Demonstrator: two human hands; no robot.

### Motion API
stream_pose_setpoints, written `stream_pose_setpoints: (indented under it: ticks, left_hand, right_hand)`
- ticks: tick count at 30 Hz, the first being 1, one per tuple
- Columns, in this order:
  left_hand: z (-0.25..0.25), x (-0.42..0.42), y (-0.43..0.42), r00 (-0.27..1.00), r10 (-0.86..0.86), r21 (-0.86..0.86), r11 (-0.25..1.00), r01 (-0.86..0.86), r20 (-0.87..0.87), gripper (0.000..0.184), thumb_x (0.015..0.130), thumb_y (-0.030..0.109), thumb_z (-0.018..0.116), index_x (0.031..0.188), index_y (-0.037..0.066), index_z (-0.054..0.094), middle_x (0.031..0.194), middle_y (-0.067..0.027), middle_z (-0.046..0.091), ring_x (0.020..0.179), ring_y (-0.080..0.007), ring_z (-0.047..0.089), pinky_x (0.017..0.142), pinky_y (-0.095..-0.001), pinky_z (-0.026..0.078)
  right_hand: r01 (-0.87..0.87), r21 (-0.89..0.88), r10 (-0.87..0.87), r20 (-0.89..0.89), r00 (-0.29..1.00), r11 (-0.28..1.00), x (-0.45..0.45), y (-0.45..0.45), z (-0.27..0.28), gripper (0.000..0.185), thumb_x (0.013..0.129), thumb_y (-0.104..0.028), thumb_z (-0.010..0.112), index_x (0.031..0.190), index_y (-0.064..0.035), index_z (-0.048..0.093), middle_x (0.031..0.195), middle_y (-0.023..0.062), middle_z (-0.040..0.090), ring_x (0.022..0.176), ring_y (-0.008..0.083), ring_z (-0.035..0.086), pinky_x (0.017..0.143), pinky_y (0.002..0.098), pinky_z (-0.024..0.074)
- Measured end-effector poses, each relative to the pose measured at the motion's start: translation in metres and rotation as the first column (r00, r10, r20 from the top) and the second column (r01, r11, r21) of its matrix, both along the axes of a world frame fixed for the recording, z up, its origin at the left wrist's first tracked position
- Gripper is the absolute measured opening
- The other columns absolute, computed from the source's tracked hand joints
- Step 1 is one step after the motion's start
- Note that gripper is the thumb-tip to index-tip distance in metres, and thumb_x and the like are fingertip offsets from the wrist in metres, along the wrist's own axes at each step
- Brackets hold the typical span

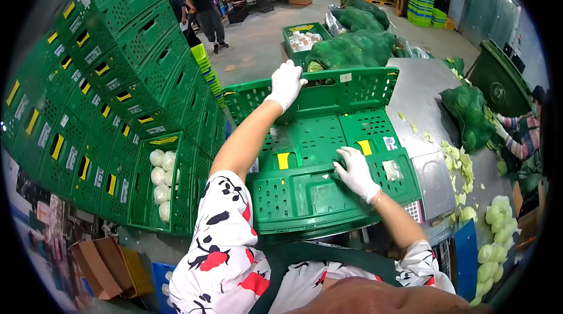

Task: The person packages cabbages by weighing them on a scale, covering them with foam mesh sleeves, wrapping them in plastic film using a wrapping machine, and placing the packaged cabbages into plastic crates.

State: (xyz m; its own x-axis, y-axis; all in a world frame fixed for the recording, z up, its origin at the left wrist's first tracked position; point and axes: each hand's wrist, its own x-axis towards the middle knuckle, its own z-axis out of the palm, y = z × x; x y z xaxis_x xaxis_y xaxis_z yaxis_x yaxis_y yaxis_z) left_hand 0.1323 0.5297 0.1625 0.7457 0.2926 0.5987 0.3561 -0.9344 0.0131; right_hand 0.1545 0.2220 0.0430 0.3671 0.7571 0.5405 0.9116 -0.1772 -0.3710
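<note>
A green folding crate (316, 144) with yellow tabs lies in front of me, its far wall raised and its other panels folded flat or low. My left hand (286, 86), in a white glove, grips the top edge of that far wall, fingers curled over it. Over the near part of the crate my right hand (356, 174), gloved too, is open with its fingers stretched out. Its fingertips are close to a yellow tab; whether they press on the panel I cannot tell.
Tall stacks of green crates (117, 67) stand at left, beside a crate of wrapped white round items (161, 182). Green net sacks (352, 50) lie beyond. On the metal table (416, 103) are a scale (434, 182) and leaf scraps; another person (519, 138) handles a net sack at right.
</note>
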Motion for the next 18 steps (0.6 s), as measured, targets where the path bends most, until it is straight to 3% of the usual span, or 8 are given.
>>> stream_pose_setpoints:
  ticks: [2,5,6,9,10,15,18]
  left_hand:
    - [0.004,-0.002,-0.001,0.998,0.041,-0.034,0.999,-0.043,-0.054,0.029,0.076,0.028,0.078,0.092,0.006,0.066,0.095,-0.0138,0.058,0.092,-0.0304,0.061,0.077,-0.0418,0.053]
    - [-0.001,-0.017,0.001,0.990,-0.112,-0.088,0.989,0.119,0.085,0.032,0.079,0.026,0.076,0.104,0.008,0.066,0.099,-0.0127,0.057,0.093,-0.0301,0.060,0.082,-0.0402,0.052]
    - [0.001,-0.025,0.003,0.989,-0.146,-0.157,0.976,0.149,0.031,0.039,0.083,0.022,0.074,0.118,0.010,0.062,0.104,-0.0111,0.057,0.097,-0.0289,0.060,0.086,-0.0389,0.051]
    - [0.004,-0.048,-0.001,0.964,-0.260,-0.256,0.930,0.263,0.047,0.040,0.084,0.020,0.072,0.121,0.010,0.061,0.108,-0.0102,0.058,0.098,-0.0274,0.061,0.087,-0.0384,0.051]
    - [0.011,-0.058,-0.006,0.970,-0.242,-0.289,0.930,0.227,-0.016,0.042,0.085,0.019,0.070,0.125,0.010,0.059,0.110,-0.0100,0.059,0.099,-0.0271,0.062,0.088,-0.0382,0.051]
    - [0.028,-0.091,-0.024,0.962,-0.234,-0.138,0.967,0.215,-0.142,0.038,0.087,0.019,0.068,0.123,0.010,0.060,0.109,-0.0109,0.061,0.100,-0.0285,0.062,0.086,-0.0396,0.052]
    - [0.019,-0.105,-0.044,0.930,-0.291,-0.162,0.952,0.259,-0.225,0.036,0.087,0.020,0.067,0.121,0.011,0.060,0.107,-0.0123,0.062,0.099,-0.0314,0.062,0.086,-0.0410,0.052]
  right_hand:
    - [-0.036,-0.169,0.046,0.053,0.998,0.985,0.018,0.016,-0.014,0.038,0.088,-0.036,0.065,0.104,-0.0016,0.068,0.103,0.0182,0.067,0.103,0.0345,0.060,0.086,0.0424,0.0498]
    - [-0.151,-0.473,0.128,-0.081,0.988,0.868,0.039,0.028,-0.016,0.044,0.089,-0.044,0.063,0.099,-0.0021,0.069,0.100,0.0198,0.067,0.100,0.0345,0.062,0.084,0.0428,0.0502]
    - [-0.214,-0.480,0.158,-0.155,0.975,0.851,0.042,0.029,-0.012,0.048,0.089,-0.049,0.062,0.095,-0.0015,0.068,0.096,0.0212,0.067,0.096,0.0353,0.063,0.083,0.0433,0.0508]
    - [-0.312,-0.507,0.222,-0.232,0.947,0.803,0.054,0.030,0.008,0.050,0.088,-0.050,0.063,0.096,-0.0009,0.068,0.094,0.0217,0.067,0.091,0.0365,0.064,0.081,0.0434,0.0515]
    - [-0.334,-0.489,0.258,-0.217,0.941,0.805,0.055,0.027,0.027,0.049,0.087,-0.049,0.065,0.097,-0.0021,0.068,0.093,0.0198,0.067,0.089,0.0365,0.065,0.079,0.0432,0.0518]
    - [-0.543,-0.571,0.550,-0.182,0.815,0.616,0.037,-0.014,0.150,0.041,0.086,-0.046,0.068,0.092,-0.0052,0.067,0.087,0.0147,0.066,0.086,0.0327,0.065,0.074,0.0417,0.0518]
    - [-0.679,-0.588,0.675,-0.284,0.681,0.438,0.024,-0.033,0.174,0.041,0.086,-0.047,0.067,0.082,-0.0063,0.062,0.078,0.0125,0.065,0.077,0.0325,0.065,0.068,0.0408,0.0516]
